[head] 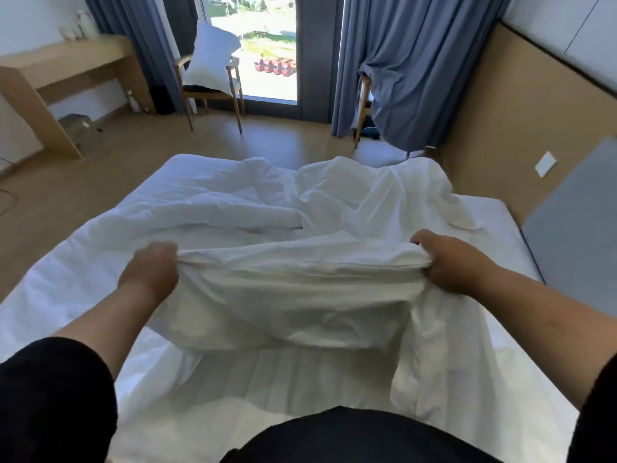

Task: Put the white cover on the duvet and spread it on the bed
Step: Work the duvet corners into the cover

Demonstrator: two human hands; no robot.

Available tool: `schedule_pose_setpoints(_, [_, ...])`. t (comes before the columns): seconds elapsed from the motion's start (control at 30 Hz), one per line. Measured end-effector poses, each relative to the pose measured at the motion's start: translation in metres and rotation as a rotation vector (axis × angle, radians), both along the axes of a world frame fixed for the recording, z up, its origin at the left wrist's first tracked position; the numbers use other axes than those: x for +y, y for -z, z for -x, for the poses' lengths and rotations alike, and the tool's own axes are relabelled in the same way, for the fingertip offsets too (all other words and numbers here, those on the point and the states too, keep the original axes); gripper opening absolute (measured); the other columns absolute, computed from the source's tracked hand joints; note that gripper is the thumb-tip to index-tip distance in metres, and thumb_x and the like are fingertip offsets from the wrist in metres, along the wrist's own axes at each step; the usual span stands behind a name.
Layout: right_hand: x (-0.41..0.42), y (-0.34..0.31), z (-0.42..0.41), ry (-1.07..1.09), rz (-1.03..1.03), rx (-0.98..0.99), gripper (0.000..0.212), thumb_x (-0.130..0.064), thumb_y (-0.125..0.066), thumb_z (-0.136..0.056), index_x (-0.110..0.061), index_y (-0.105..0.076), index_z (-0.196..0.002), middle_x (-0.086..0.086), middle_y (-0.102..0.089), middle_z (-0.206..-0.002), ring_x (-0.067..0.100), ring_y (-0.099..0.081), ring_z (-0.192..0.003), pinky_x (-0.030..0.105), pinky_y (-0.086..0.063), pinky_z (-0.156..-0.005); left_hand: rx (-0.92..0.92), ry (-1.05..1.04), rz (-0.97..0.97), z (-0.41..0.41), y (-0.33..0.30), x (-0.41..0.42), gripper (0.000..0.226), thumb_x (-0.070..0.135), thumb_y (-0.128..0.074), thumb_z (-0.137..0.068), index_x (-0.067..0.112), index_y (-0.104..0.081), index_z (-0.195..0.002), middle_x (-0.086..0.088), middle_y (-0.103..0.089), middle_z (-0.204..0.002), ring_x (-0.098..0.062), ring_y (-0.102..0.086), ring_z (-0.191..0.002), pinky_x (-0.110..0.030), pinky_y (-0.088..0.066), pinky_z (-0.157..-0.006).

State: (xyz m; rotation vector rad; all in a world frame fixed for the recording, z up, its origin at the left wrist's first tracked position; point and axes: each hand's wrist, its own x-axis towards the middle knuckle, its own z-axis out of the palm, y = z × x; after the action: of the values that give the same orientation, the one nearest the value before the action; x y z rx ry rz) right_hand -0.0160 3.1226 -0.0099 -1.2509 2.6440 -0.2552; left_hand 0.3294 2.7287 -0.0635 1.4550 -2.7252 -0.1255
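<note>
The white cover [293, 295] is stretched between my two hands above the near part of the bed [66, 279]. My left hand [152, 265] grips its bunched left edge. My right hand [447, 259] grips its right edge. The cloth hangs down in folds toward me between my forearms. Beyond it the white duvet [207, 202] lies crumpled across the far half of the bed, with more white fabric heaped at the far right [384, 192]. Where cover ends and duvet begins in that heap is not clear.
A wooden chair [213, 91] holding a pillow [210, 58] stands by the window. Blue curtains [417, 61] hang at both sides, draped over a second chair at right. A wooden desk [56, 71] is at left. A padded wall panel [500, 111] runs along the bed's right side.
</note>
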Motion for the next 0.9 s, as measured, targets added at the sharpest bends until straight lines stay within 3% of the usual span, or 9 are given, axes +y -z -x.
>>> schedule_pose_setpoints(0.1, [0.001,0.018,-0.01,0.037,-0.049,-0.073,0.027,-0.018,-0.056,-0.091,-0.035,-0.045,-0.109,0.008,-0.065,-0.112,0.022,-0.051,-0.086,0.033,-0.038,-0.073,0.136,0.128,-0.31,0.031,0.026,0.074,0.051,0.009,-0.051,-0.086,0.008,-0.049,-0.138,-0.021,-0.046,-0.14,-0.041,-0.045,-0.128,-0.04,-0.033,-0.109])
schedule_pose_setpoints(0.27, [-0.021,0.034,-0.042,0.0,-0.038,-0.128,0.034,-0.023,-0.062,-0.088,-0.027,-0.049,-0.12,0.008,-0.065,-0.113,0.027,-0.058,-0.092,0.032,-0.038,-0.073,0.119,0.603,-0.477,0.091,0.027,0.22,0.097,0.074,-0.053,-0.079,0.024,-0.019,-0.155,0.001,-0.025,-0.16,-0.021,-0.025,-0.146,-0.041,-0.022,-0.121])
schedule_pose_setpoints(0.37, [-0.028,0.042,-0.057,-0.006,0.042,-0.16,0.039,-0.024,-0.064,-0.087,-0.026,-0.05,-0.124,0.005,-0.064,-0.116,0.027,-0.061,-0.1,0.034,-0.044,-0.078,0.045,0.666,-0.408,0.133,0.023,0.265,0.106,0.063,-0.062,-0.081,0.023,-0.001,-0.157,-0.005,-0.012,-0.163,-0.027,-0.016,-0.148,-0.043,-0.019,-0.121])
schedule_pose_setpoints(0.47, [-0.007,0.055,-0.07,0.087,0.251,-0.264,0.055,-0.027,-0.07,-0.083,-0.024,-0.048,-0.133,0.003,-0.06,-0.124,0.025,-0.059,-0.112,0.032,-0.046,-0.09,0.109,0.521,-0.405,0.162,0.03,0.258,0.055,0.031,-0.056,-0.09,0.016,-0.036,-0.139,-0.011,-0.049,-0.134,-0.032,-0.05,-0.122,-0.041,-0.044,-0.1])
schedule_pose_setpoints(0.57, [0.039,0.094,-0.1,0.303,0.381,-0.122,0.093,-0.063,-0.07,-0.072,-0.017,-0.038,-0.147,0.004,-0.049,-0.142,0.021,-0.045,-0.131,0.038,-0.039,-0.104,0.161,0.385,-0.398,0.178,0.028,0.241,0.018,0.015,-0.053,-0.091,0.014,-0.048,-0.108,-0.009,-0.062,-0.105,-0.03,-0.061,-0.096,-0.039,-0.051,-0.08])
schedule_pose_setpoints(0.67, [0.089,0.15,-0.149,0.467,0.108,-0.204,0.13,-0.086,-0.054,-0.062,-0.017,-0.004,-0.159,0.006,-0.016,-0.164,0.023,-0.017,-0.151,0.051,-0.019,-0.121,0.196,0.327,-0.417,0.189,0.023,0.231,0.017,0.009,-0.049,-0.091,0.011,-0.052,-0.108,-0.004,-0.057,-0.091,-0.03,-0.06,-0.093,-0.036,-0.046,-0.074])
schedule_pose_setpoints(0.77, [0.126,0.194,-0.185,0.523,-0.162,-0.347,0.136,-0.088,-0.052,-0.066,-0.024,0.031,-0.151,0.001,0.016,-0.166,0.02,0.007,-0.154,0.054,0.002,-0.122,0.174,0.333,-0.484,0.197,0.022,0.231,0.015,0.006,-0.049,-0.092,0.015,-0.054,-0.103,0.006,-0.046,-0.074,-0.027,-0.055,-0.085,-0.034,-0.041,-0.072])
schedule_pose_setpoints(0.83, [0.133,0.212,-0.191,0.558,-0.176,-0.345,0.127,-0.085,-0.049,-0.071,-0.023,0.023,-0.155,0.002,0.013,-0.166,0.022,0.002,-0.154,0.054,0.003,-0.12,0.165,0.353,-0.527,0.2,0.02,0.236,0.021,0.006,-0.05,-0.091,0.027,-0.049,-0.091,0.011,-0.045,-0.074,-0.021,-0.052,-0.08,-0.028,-0.042,-0.066])
schedule_pose_setpoints(0.9, [0.131,0.225,-0.186,0.591,-0.042,-0.289,0.097,-0.067,-0.044,-0.08,-0.017,-0.015,-0.158,0.003,-0.02,-0.162,0.025,-0.024,-0.148,0.054,-0.007,-0.119,0.14,0.37,-0.55,0.199,0.017,0.242,0.032,0.004,-0.05,-0.091,0.032,-0.043,-0.077,0.008,-0.048,-0.074,-0.016,-0.049,-0.073,-0.022,-0.039,-0.059])
